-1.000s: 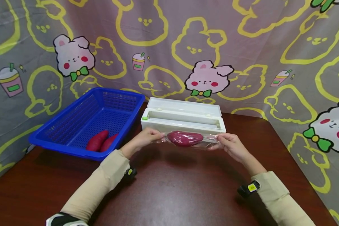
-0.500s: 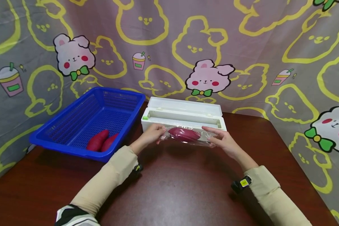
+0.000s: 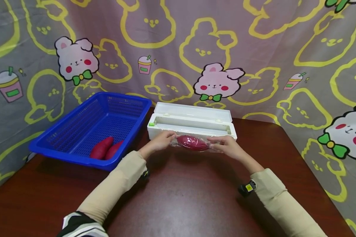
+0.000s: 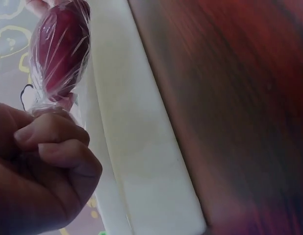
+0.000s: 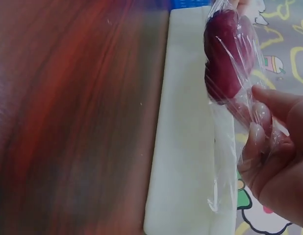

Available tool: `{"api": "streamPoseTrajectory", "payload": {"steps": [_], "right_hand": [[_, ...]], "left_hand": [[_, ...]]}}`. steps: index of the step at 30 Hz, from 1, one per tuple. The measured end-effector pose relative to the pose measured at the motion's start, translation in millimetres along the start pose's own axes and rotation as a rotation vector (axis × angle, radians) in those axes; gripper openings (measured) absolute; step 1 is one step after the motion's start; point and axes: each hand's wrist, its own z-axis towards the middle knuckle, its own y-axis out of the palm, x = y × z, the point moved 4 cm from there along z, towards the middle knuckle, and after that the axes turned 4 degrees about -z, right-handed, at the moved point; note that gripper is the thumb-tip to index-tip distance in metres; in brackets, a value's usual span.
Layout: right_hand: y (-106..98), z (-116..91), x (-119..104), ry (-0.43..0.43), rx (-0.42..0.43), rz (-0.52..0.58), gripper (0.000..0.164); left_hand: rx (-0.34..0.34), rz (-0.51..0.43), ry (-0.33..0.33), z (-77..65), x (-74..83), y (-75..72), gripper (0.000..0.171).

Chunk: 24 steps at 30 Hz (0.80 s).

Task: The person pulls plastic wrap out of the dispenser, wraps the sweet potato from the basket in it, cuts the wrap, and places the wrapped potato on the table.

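Observation:
A dark red sweet potato (image 3: 192, 143) wrapped in clear cling film is held up between both hands, in front of a white cling film dispenser (image 3: 192, 126). My left hand (image 3: 163, 139) grips the gathered film at one end; the left wrist view shows curled fingers (image 4: 68, 147) tight around the twist. At the opposite end my right hand (image 3: 226, 146) pinches the film, and in the right wrist view a loose flap of cling film (image 5: 222, 171) hangs below its fingers. The film is stretched smooth and shiny over the sweet potato.
On the left stands a blue plastic basket (image 3: 68, 158) with two more sweet potatoes (image 3: 102, 148) in its near corner. The dispenser's lid (image 3: 195, 111) is raised at the back. A patterned curtain (image 3: 166, 49) encloses the brown table (image 3: 181, 197).
The right hand loosened its hold on the film, spread its fingers, then moved left and took the film close to the sweet potato. The left hand has shifted slightly right and up.

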Motion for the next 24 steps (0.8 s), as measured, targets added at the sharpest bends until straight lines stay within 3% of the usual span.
{"api": "streamPoseTrajectory", "payload": {"steps": [5,12,17,24], "right_hand": [[8,8,3,0.012,-0.052,-0.104,0.028],[20,11,7,-0.026,-0.065,-0.156,0.023],[23,11,11,-0.027,-0.039,-0.118,0.022],[27,13,11,-0.093,0.033,-0.312,0.015]], "left_hand": [[-0.035,0.220,0.022,5.2,-3.4,4.7,0.017],[-0.082,0.416,0.034,5.8,-4.0,11.7,0.015],[-0.098,0.479,-0.009,6.4,-7.0,14.2,0.014],[-0.095,0.498,-0.038,6.8,-12.2,17.7,0.014]]}}
